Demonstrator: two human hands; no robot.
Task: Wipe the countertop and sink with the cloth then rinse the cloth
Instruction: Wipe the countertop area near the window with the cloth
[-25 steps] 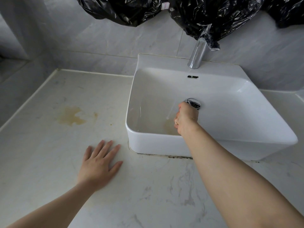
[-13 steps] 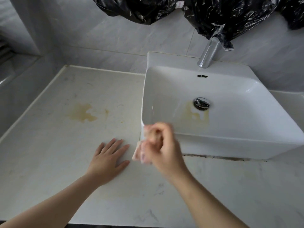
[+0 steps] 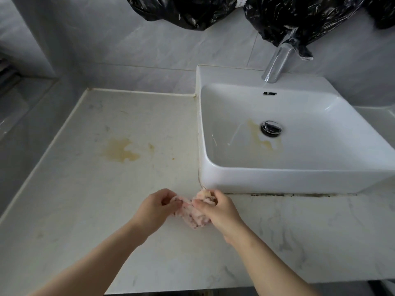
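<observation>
Spanning most of the view: pale marble countertop (image 3: pixel 85 210), bearing a yellow-brown stain (image 3: pixel 120 149) well left of the sink (image 3: pixel 299 180). Standing at the right rear, white and box-shaped, with a second yellowish smear (image 3: pixel 259 137) just left of its drain (image 3: pixel 271 128) and a tap (image 3: pixel 276 63) above the back rim. Hanging over the tap, black plastic (image 3: pixel 277 16). Bunched just off the sink's front-left corner, above the counter: pink cloth (image 3: pixel 194 216), pinched at its left end by the left hand (image 3: pixel 155 211) with thumb against fingers, and gripped at its right end by the right hand (image 3: pixel 218 208), fingers curled closed. Judged as a regrip or refold between wipes, both marks uncleaned. Calling next for a flat pad of cloth, pressed down and rubbed over the counter stain, left of the sink.
</observation>
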